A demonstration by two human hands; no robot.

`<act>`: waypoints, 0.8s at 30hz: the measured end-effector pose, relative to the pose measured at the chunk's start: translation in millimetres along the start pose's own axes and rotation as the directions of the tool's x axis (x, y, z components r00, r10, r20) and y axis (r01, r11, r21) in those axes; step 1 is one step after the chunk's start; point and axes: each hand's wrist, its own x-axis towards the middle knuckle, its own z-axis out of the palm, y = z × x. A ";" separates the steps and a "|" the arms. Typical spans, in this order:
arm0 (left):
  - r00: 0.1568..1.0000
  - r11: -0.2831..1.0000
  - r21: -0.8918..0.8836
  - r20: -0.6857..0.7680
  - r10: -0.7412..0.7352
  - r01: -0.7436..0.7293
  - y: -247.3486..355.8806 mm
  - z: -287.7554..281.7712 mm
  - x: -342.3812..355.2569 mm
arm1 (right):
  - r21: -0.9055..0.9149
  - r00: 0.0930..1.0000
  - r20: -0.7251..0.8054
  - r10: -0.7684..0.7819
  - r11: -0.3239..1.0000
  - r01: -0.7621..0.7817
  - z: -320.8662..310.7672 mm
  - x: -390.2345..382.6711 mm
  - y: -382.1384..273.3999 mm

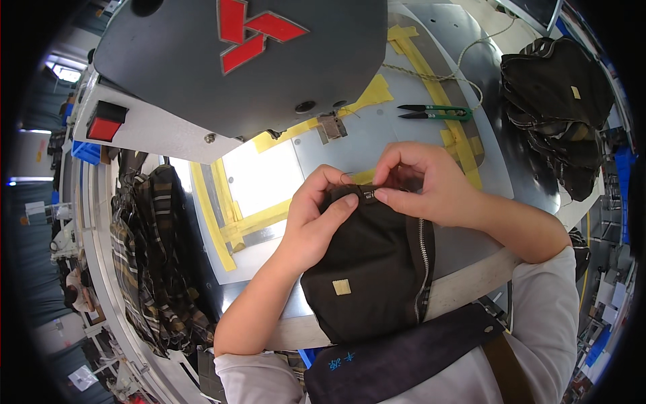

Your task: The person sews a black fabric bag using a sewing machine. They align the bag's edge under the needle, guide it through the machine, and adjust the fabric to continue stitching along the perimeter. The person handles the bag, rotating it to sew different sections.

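A dark brown fabric piece (370,269) with a metal zipper (423,262) down its right side hangs over the table's near edge. A small pale yellow patch (342,287) sits on its lower left. My left hand (321,215) pinches the top edge of the piece between thumb and fingers. Just right of it, my right hand (424,185) pinches the same edge beside the zipper's upper end. Both hands are closed on the cloth, close together but apart. A thin dark thread loops by the left fingertips. The right hand's lower fingers are partly hidden.
A grey sewing machine head (256,67) overhangs the far side, with a red switch (105,122) at left. Green-handled thread snips (437,112) lie beyond my right hand. Dark zippered pieces (558,101) are piled far right; plaid fabric (158,249) hangs at left. Yellow tape (259,219) marks the work plate.
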 end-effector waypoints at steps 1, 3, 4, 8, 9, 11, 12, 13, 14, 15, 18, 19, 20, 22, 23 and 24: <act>1.000 1.000 0.002 -0.004 0.004 -0.004 -0.4 0.1 -0.1 | 0.009 1.000 0.003 0.007 1.000 -0.007 -0.5 0.0 0.4; 1.000 1.000 0.004 -0.012 0.016 -0.016 -1.4 0.4 -0.2 | 0.027 1.000 0.010 0.022 0.999 -0.023 -1.2 0.1 1.9; 1.000 1.000 0.004 -0.018 0.025 -0.025 -2.1 0.5 -0.1 | 0.031 0.999 0.013 0.038 0.999 -0.038 -1.3 0.7 2.2; 0.997 0.997 0.041 -0.045 0.060 -0.058 -4.4 1.6 0.2 | 0.056 0.997 0.025 0.076 0.995 -0.078 -3.4 3.8 5.2; 0.996 0.997 0.049 -0.065 0.065 -0.061 -5.4 2.2 0.9 | 0.064 0.996 0.028 0.080 0.995 -0.082 -4.3 4.7 7.3; 0.991 0.995 0.068 -0.107 0.078 -0.071 -5.9 3.0 2.4 | 0.063 0.996 0.018 0.082 0.995 -0.083 -5.3 7.9 10.5; 0.989 0.994 0.076 -0.122 0.087 -0.078 -6.0 3.5 2.9 | 0.062 0.996 0.012 0.083 0.995 -0.083 -5.6 9.2 12.3; 0.986 0.992 0.087 -0.136 0.099 -0.088 -5.0 3.9 3.5 | 0.069 0.997 0.006 0.076 0.995 -0.076 -5.7 10.8 13.2; 0.982 0.990 0.097 -0.150 0.112 -0.098 -4.1 4.4 4.0 | 0.075 0.998 -0.001 0.069 0.995 -0.069 -5.6 12.3 14.1; 0.978 0.989 0.110 -0.170 0.119 -0.101 -3.7 5.5 4.6 | 0.082 0.998 -0.008 0.063 0.995 -0.062 -5.6 13.4 14.9; 0.958 0.981 0.161 -0.244 0.150 -0.112 0.4 6.0 3.2 | 0.024 0.999 -0.035 0.008 1.000 -0.007 -4.5 16.6 16.4; 0.949 0.977 0.179 -0.273 0.161 -0.114 -0.1 5.3 2.3 | 0.017 0.999 -0.034 -0.002 1.000 0.003 -2.8 15.6 18.4; 0.938 0.974 0.197 -0.302 0.173 -0.116 -0.2 4.4 1.0 | 0.010 0.999 -0.032 -0.013 1.000 0.013 -0.1 13.3 20.2; 0.891 0.978 0.111 -0.406 0.205 -0.174 0.4 -2.1 -4.7 | 0.054 1.000 0.017 0.008 0.999 -0.008 8.4 5.1 17.6; 0.865 0.977 0.067 -0.456 0.211 -0.203 0.7 -4.8 -6.9 | 0.102 0.997 0.059 0.042 0.994 -0.048 13.5 -3.3 14.7; 0.812 0.964 0.095 -0.521 0.262 -0.249 5.3 -3.6 -15.2 | 0.149 0.992 0.105 0.075 0.985 -0.090 16.6 -10.4 10.7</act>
